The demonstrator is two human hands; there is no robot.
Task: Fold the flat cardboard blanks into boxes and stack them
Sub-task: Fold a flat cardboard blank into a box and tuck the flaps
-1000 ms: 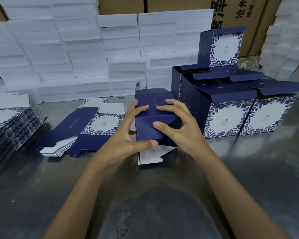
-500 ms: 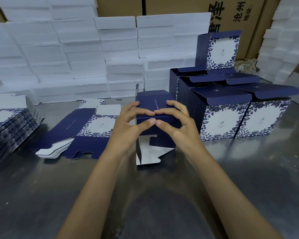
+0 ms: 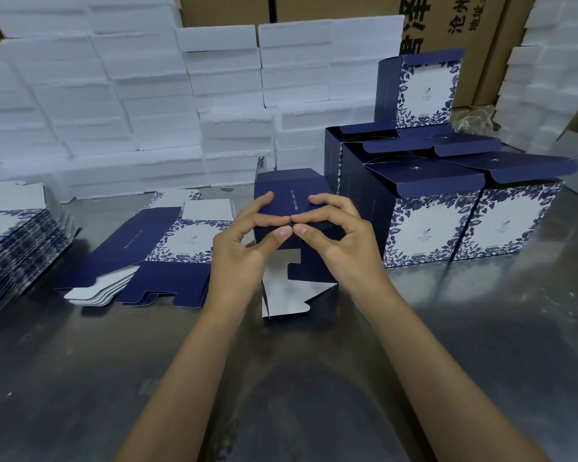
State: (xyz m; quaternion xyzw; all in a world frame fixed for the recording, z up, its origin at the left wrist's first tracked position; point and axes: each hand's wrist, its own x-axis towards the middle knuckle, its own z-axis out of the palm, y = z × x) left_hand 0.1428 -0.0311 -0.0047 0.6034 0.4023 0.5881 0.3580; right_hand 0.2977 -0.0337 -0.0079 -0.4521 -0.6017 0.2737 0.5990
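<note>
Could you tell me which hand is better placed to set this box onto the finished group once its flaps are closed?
Probably the right hand: the folded blue-and-white floral cardboard boxes stand immediately to its right, while the left hand grips the half-folded navy cardboard box on the far side.

We have open metal table [image 3: 447,345] in front of our hands, while folded boxes [image 3: 447,221] crowd just to the right, flat blanks [image 3: 154,248] and a tall blank stack [image 3: 14,241] block the left, and white foam blocks [image 3: 147,111] wall off the back.
</note>
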